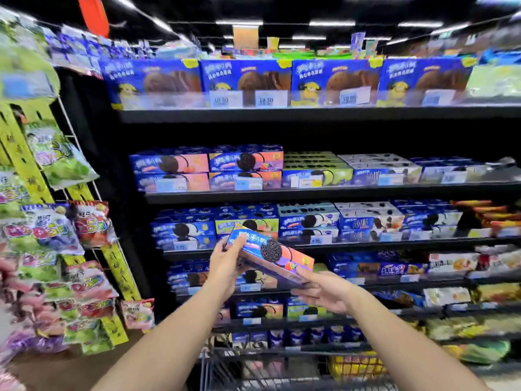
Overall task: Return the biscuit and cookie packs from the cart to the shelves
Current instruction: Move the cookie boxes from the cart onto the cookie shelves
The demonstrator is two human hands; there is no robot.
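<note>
Tilted sandwich-cookie box (270,252), gripped above the cart (282,368) at its 10 o'clock end by the left hand (225,263) and its 4 o'clock end by the right hand (324,292), is best levelled, then slid onto the matching stack (245,165) at 12 o'clock.

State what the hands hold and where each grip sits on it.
A cookie box, tilted. The left hand grips its upper left end; the right hand pinches its lower right end, fingers underneath.

Glossy printed cardboard cookie box (270,253). Wire-metal cart (282,368). Shiny plastic candy bags (56,230) beside matt black shelves (310,115).
</note>
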